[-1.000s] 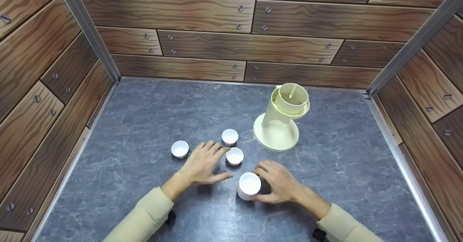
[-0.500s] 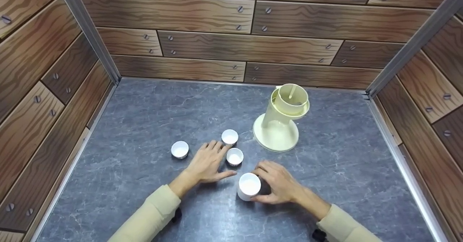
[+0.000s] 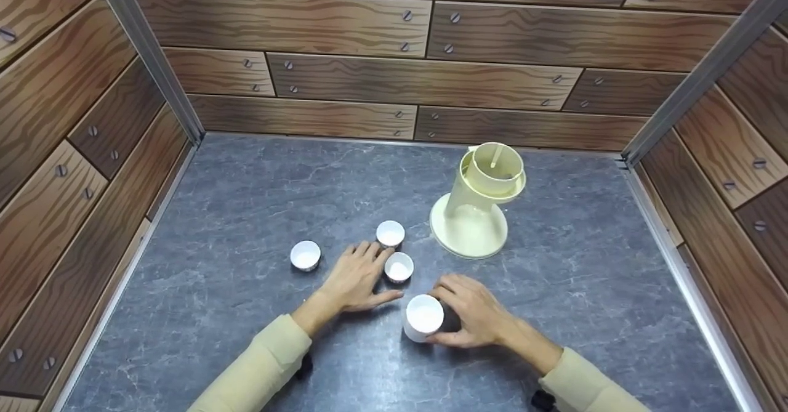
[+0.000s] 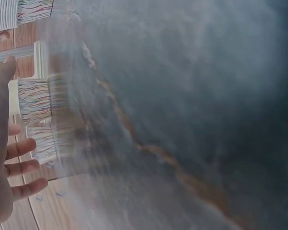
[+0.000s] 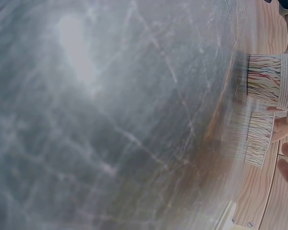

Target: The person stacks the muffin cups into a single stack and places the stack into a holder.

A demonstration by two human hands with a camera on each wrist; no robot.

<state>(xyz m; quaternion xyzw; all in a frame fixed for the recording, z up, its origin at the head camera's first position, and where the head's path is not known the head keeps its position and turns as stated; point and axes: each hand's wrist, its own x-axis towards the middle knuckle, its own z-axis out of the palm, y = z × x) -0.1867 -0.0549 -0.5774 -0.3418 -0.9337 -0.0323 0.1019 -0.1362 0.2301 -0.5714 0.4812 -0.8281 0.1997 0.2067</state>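
Note:
A stack of white paper cups (image 3: 424, 316) stands upright before my right hand (image 3: 474, 313), which holds it from the right with thumb and fingers curled around its side. Thin coloured lines mark the lowest cup of the stack (image 5: 265, 79) in the right wrist view. My left hand (image 3: 357, 279) lies palm down with fingers extended and thumb spread toward the stack. Its index fingertip is right beside a single paper cup (image 3: 399, 268). Just behind that one is another cup (image 3: 390, 234), and a third cup (image 3: 305, 256) sits left of the hand. All singles stand mouth up.
A cream-coloured stand (image 3: 469, 230) with a round base, leaning column and ring holding a cylinder stands behind the cups, to the right. Wood-patterned walls (image 3: 345, 73) with metal corner strips enclose the dark grey marbled tabletop (image 3: 258, 184) at the back and sides.
My left hand has shifted slightly right, bringing its index finger up beside the nearer single cup and its thumb closer to the stack. The right hand and stack stay put.

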